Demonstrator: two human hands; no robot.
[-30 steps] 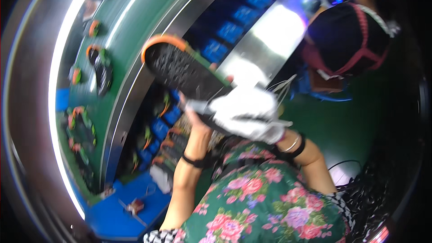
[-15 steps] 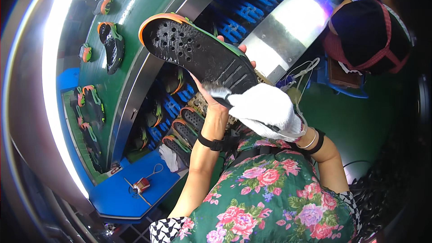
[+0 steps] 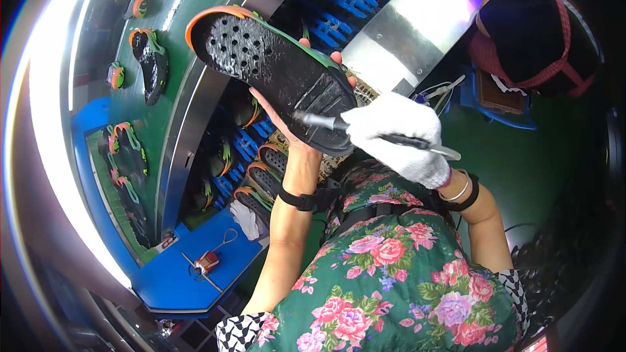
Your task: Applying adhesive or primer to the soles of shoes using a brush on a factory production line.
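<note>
**Shoe gripped in the bare left hand, brush grasped in the gloved right**

An orange, green and black shoe point(image 3: 303, 85) is held above the lap, its flat black face turned up and its orange end pointed to the upper left. It is grasped from beneath by the left hand point(image 3: 291, 129): the thumb point(image 3: 268, 105) is laid along the near edge, and the fingertips point(image 3: 336, 57) are shown past the far edge. The palm is hidden under the shoe. Round holes and a glossy, whitish smear are seen at the orange end.

A brush point(image 3: 331, 123) is clenched in the white-gloved right hand point(image 3: 394, 133), its bristles set over the ribbed end; whether they press on it cannot be told.

To the left, similar shoes point(image 3: 150, 68) are spread along a green belt point(image 3: 195, 0) edged with metal. Below it, a small red object point(image 3: 207, 261) is set on a blue table point(image 3: 173, 287), and a white glove point(image 3: 246, 220) is draped beside more shoes point(image 3: 265, 179). At the upper right, a co-worker in a black cap point(image 3: 525, 36) is seen near a blue stool point(image 3: 505, 122) on the green floor point(image 3: 515, 163).
</note>
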